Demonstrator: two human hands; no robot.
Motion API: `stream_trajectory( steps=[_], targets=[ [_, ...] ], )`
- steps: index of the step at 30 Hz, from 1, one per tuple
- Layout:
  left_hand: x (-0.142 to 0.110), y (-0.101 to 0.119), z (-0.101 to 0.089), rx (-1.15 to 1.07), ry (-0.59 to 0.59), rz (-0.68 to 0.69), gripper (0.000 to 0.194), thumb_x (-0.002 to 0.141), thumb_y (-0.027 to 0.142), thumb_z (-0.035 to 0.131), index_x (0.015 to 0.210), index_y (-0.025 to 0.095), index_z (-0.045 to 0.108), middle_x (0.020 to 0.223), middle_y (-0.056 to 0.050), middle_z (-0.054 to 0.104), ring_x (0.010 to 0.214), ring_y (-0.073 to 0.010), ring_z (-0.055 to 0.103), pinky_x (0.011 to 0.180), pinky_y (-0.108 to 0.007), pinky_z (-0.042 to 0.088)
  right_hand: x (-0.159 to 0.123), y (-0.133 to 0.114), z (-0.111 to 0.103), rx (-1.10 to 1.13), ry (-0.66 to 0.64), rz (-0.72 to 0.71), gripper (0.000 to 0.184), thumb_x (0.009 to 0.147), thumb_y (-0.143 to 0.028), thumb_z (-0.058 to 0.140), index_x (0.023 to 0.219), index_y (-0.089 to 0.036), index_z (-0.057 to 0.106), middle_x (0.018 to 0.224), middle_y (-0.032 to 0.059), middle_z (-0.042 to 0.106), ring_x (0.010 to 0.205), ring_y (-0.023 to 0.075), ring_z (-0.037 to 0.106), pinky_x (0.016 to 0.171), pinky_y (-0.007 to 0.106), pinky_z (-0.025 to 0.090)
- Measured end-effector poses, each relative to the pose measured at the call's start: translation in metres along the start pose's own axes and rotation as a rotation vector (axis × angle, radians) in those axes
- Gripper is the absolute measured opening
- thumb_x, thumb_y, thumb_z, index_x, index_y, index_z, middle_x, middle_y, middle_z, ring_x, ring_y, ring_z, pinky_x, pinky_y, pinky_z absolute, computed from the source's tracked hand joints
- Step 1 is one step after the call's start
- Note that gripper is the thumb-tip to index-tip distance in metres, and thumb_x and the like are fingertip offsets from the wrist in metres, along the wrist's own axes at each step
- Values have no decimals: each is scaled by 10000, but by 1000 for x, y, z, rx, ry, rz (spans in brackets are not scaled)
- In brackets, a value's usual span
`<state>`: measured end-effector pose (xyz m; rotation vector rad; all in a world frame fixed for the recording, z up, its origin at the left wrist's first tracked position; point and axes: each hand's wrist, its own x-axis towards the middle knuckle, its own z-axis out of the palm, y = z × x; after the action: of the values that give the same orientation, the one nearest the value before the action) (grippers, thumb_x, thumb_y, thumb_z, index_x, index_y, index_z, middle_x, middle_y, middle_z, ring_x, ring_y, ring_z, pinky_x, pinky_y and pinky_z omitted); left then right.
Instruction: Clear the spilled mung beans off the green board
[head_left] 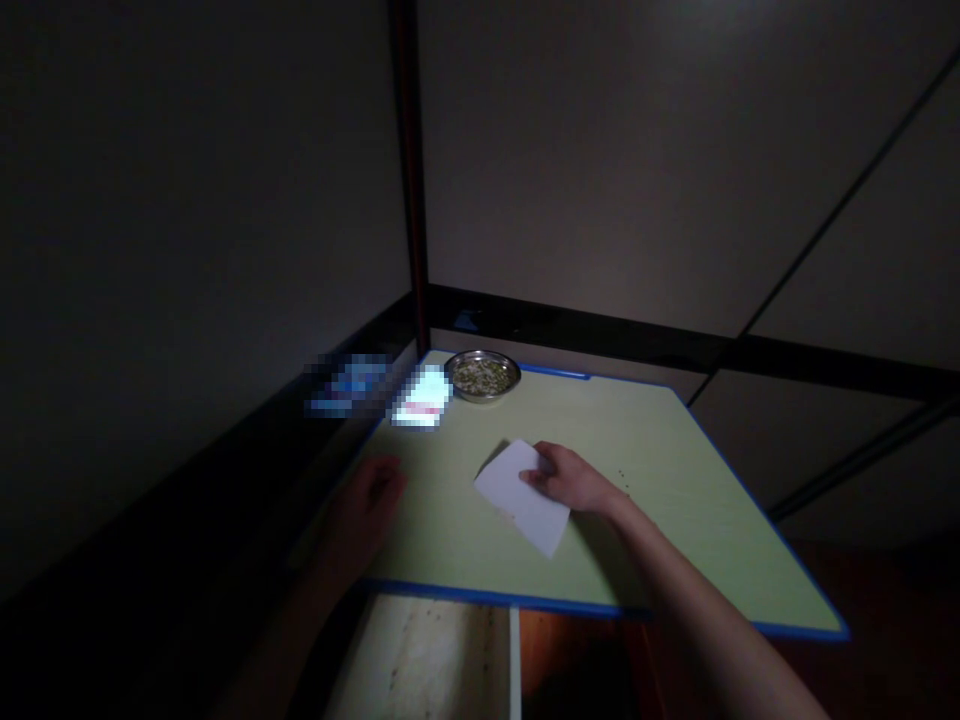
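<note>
Head view: the right hand (574, 482) pinches one white sheet of paper (517, 500), thumb flat on its upper face, fingers tucked behind the right edge. The sheet tilts over the middle of a pale green tabletop (442, 540); whether its near corner touches the surface cannot be told. The left hand (367, 505) is in shadow at the table's left edge, fingers loosely curled; whether they hold anything is too dark to tell.

Beside the right wrist lie tiny dark specks (622, 474). Farther out, near the far left corner, stands a round metal bowl (486, 399) of small pale and green pieces (480, 376). Just left of it glows a pixelated screen (421, 402). Blue edging (555, 604) trims the table; below its near side is an open, speckled drawer (450, 635).

Because the grip is on one side only, the paper could sag or twist free. A broad sweep of it might scatter the specks, and a long reach could knock the bowl.

Counted: two hands, one sheet, one bowl, one screen, one table, one open drawer. The specks are too small to number.
</note>
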<state>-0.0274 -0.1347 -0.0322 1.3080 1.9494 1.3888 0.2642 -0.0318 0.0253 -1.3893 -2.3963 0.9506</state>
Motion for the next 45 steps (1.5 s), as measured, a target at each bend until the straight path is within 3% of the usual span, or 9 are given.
stream_trajectory(
  steps=[13, 21, 29, 34, 40, 45],
  targets=[
    [-6, 12, -1, -49, -10, -29, 348, 776, 489, 580, 1004, 226, 595, 944, -51, 722, 922, -258, 681, 837, -373, 552, -9, -54, 20, -88, -179, -140, 273, 872, -346, 640, 1108, -211, 664, 1009, 64, 740, 899, 225, 679, 738, 290, 469],
    [-7, 11, 0, -56, -7, -32, 337, 784, 483, 582, 1006, 230, 591, 945, -52, 707, 926, -259, 672, 845, -389, 541, -6, -63, 31, -104, -254, -220, 241, 858, -328, 673, 1071, -213, 682, 1002, 60, 731, 872, 221, 670, 717, 290, 461],
    [-8, 16, -1, -67, 7, -47, 365, 768, 498, 587, 1005, 220, 596, 959, -59, 714, 939, -262, 678, 858, -396, 544, -5, -65, 21, -12, -364, -295, 239, 903, -312, 640, 1093, -166, 651, 981, 57, 706, 833, 186, 637, 686, 265, 460],
    [-8, 16, -2, -59, 5, -41, 330, 777, 484, 587, 1000, 241, 592, 921, -36, 704, 913, -253, 671, 845, -388, 544, -13, -76, 21, -200, -286, -370, 278, 934, -377, 602, 1121, -173, 634, 1059, 105, 705, 917, 245, 651, 739, 321, 466],
    [-7, 13, -1, -46, 8, -15, 352, 778, 506, 578, 997, 232, 591, 956, -37, 686, 934, -243, 655, 876, -382, 530, -37, -93, 30, -335, -227, -425, 291, 951, -428, 568, 1083, -176, 631, 962, 121, 727, 837, 262, 663, 704, 351, 459],
    [-7, 12, -2, -36, -2, -33, 386, 782, 527, 565, 1006, 213, 598, 957, -48, 698, 918, -244, 660, 844, -372, 533, -51, -83, -2, -194, -16, -325, 249, 967, -423, 516, 1038, -193, 578, 909, 83, 690, 786, 222, 613, 683, 323, 432]
  ],
)
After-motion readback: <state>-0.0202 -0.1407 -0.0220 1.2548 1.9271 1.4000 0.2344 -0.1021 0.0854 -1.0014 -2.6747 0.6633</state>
